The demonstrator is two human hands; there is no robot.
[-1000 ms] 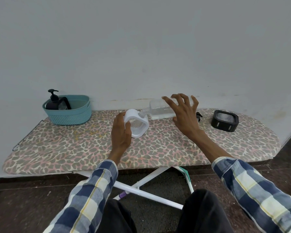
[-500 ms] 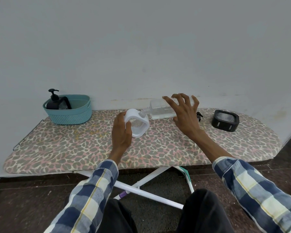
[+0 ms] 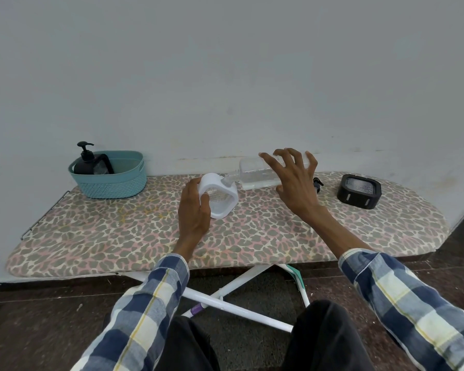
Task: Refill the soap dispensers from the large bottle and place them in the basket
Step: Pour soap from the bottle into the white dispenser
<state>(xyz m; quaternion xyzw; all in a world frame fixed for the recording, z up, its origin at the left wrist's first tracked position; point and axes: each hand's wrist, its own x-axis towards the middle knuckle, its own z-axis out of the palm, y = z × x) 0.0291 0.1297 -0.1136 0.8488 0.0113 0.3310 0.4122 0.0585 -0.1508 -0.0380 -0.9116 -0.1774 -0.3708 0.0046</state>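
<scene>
My left hand (image 3: 194,210) grips a white square soap dispenser (image 3: 220,196), tilted on the leopard-print ironing board (image 3: 118,236). My right hand (image 3: 295,183) holds the large clear bottle (image 3: 255,174) tipped on its side, its neck meeting the top of the white dispenser. A little clear liquid lies along the bottle's lower side. At the back left stands the teal basket (image 3: 113,186) with a black pump dispenser (image 3: 85,162) inside it. A black square dispenser (image 3: 359,190) sits at the right. A small black pump cap (image 3: 317,183) lies just right of my right hand.
A grey wall runs right behind the board. The board's white legs (image 3: 225,303) cross below its front edge above a dark floor. My knees in dark trousers are at the bottom of the view.
</scene>
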